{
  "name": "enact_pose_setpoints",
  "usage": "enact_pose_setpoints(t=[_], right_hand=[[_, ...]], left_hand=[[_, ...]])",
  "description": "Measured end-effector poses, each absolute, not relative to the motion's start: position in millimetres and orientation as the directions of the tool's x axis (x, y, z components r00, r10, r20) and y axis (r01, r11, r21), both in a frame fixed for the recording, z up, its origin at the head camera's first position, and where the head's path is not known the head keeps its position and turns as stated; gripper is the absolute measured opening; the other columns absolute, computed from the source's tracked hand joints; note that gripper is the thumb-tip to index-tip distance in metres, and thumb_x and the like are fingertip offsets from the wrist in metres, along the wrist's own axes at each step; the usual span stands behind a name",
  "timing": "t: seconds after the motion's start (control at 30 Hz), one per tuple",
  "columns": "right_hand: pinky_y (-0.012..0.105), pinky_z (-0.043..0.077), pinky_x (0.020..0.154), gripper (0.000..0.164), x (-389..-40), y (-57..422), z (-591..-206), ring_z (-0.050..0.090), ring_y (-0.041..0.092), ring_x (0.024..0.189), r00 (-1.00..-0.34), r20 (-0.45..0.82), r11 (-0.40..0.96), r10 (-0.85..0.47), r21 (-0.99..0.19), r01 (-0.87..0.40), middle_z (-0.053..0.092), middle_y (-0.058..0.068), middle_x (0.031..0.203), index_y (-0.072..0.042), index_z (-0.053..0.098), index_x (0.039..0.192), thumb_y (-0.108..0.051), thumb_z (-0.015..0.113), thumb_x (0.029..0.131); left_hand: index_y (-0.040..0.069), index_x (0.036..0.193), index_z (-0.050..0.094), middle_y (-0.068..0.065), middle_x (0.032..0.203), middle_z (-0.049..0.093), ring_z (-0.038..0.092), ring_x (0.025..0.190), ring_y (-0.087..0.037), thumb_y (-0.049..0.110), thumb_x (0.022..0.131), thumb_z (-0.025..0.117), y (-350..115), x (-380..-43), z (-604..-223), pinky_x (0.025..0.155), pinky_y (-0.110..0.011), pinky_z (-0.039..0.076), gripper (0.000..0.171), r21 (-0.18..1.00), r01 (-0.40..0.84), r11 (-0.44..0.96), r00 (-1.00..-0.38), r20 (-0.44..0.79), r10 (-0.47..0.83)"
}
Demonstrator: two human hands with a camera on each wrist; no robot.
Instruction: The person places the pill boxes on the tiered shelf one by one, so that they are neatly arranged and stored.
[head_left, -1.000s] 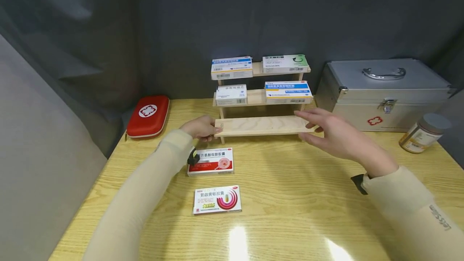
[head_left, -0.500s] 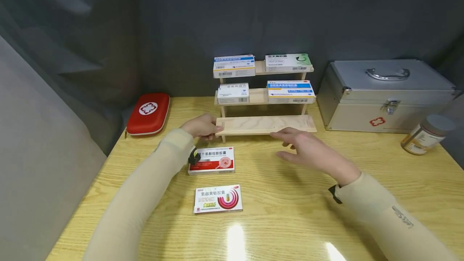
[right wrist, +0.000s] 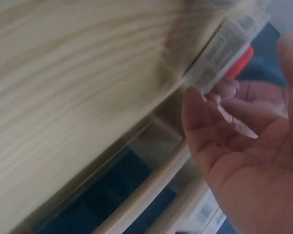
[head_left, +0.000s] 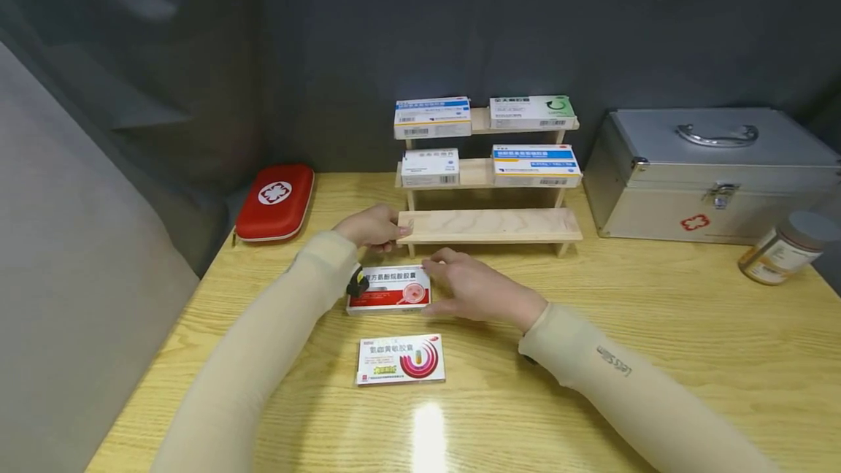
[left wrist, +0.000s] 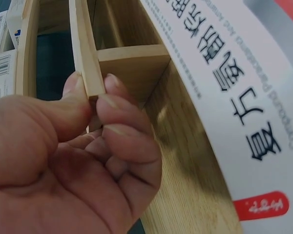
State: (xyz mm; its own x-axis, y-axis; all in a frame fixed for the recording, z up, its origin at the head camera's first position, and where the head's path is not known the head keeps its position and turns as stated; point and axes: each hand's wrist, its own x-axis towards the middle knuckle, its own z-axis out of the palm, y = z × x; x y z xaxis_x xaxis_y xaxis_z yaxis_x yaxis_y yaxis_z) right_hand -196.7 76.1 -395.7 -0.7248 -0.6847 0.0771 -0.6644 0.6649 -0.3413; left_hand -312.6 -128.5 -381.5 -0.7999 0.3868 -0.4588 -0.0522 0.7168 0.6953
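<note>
Wooden shelf point(head_left: 489, 225), pale, three-tiered, wavy-grained

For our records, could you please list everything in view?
Rack: 1, pale wood, rear centre
Striped boxes: 2, blue-white, rack top-left, middle-right
Arrow box: 1, green-white, rack top-right
Small box: 1, white, rack middle-left
Red-banded box: 1, red-white, before rack
Capsule box: 1, pink-white, front
Soft case: 1, red, left
Metal case: 1, silver, right
Jar: 1, brown-white, far right
Table: 1, yellowish, underneath
Curtain: 1, dark grey, behind
Side surface: 1, pale grey, left
Left hand: 1, beige-sleeved, gripping rack
Right hand: 1, beige-sleeved, at red-banded box
</note>
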Motion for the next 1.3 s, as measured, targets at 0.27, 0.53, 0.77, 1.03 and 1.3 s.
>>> enact_pose_setpoints(t=[0.27, 0.53, 0.77, 1.03, 1.3], right_hand=[[0.037, 0.036, 0.097, 0.087, -203.9, 52.9, -401.3, 0.047, 0.023, 0.110, -0.739, 0.055, 0.694, -0.672, -0.302, -0.654, 0.046, 0.015, 0.127, 0.002, 0.044, 0.133, -0.057, 0.068, 0.073], [0.033, 0.036, 0.097, 0.088, -209.3, 49.1, -407.0, 0.048, 0.023, 0.110, -0.760, -0.030, 0.737, -0.650, -0.271, -0.620, 0.044, 0.014, 0.128, 0.000, 0.042, 0.134, -0.051, 0.074, 0.070], [0.029, 0.039, 0.092, 0.085, -209.1, 59.9, -410.1, 0.049, 0.015, 0.100, -0.786, -0.064, 0.760, -0.615, -0.315, -0.569, 0.045, 0.008, 0.121, -0.002, 0.044, 0.135, -0.041, 0.079, 0.067], [0.030, 0.043, 0.083, 0.082, -196.3, 103.3, -401.8, 0.050, 0.014, 0.091, -0.833, -0.013, 0.759, -0.553, -0.419, -0.498, 0.047, 0.006, 0.115, -0.003, 0.047, 0.132, -0.036, 0.081, 0.065], [0.032, 0.044, 0.074, 0.080, -183.6, 148.3, -376.5, 0.050, 0.017, 0.088, -0.878, 0.031, 0.794, -0.478, -0.411, -0.447, 0.048, 0.005, 0.115, -0.007, 0.047, 0.132, -0.036, 0.081, 0.066]], left_hand=[[0.001, 0.104, 0.056, -0.015, 0.074, 0.058, 0.047, 0.052, -0.013, 0.022, 0.093, 0.056, -128.3, -310.0, -382.0, 0.058, -0.034, 0.042, 0.024, 0.724, -0.063, 0.687, -0.806, -0.442, 0.393], [0.000, 0.100, 0.057, -0.016, 0.076, 0.059, 0.046, 0.051, -0.013, 0.021, 0.092, 0.057, -129.2, -312.9, -386.3, 0.057, -0.032, 0.042, 0.022, 0.766, -0.066, 0.640, -0.806, -0.419, 0.418], [0.001, 0.096, 0.060, -0.016, 0.079, 0.062, 0.049, 0.056, -0.012, 0.023, 0.089, 0.062, -136.9, -315.9, -395.8, 0.057, -0.029, 0.043, 0.023, 0.818, -0.097, 0.567, -0.830, -0.381, 0.408], [0.005, 0.098, 0.064, -0.013, 0.082, 0.068, 0.053, 0.059, -0.012, 0.036, 0.080, 0.070, -139.3, -311.8, -410.7, 0.063, -0.034, 0.046, 0.037, 0.858, -0.129, 0.497, -0.887, -0.323, 0.328], [0.004, 0.104, 0.062, -0.014, 0.084, 0.067, 0.057, 0.065, -0.015, 0.031, 0.083, 0.068, -142.8, -303.7, -415.5, 0.064, -0.034, 0.045, 0.035, 0.893, -0.141, 0.427, -0.918, -0.280, 0.282]])
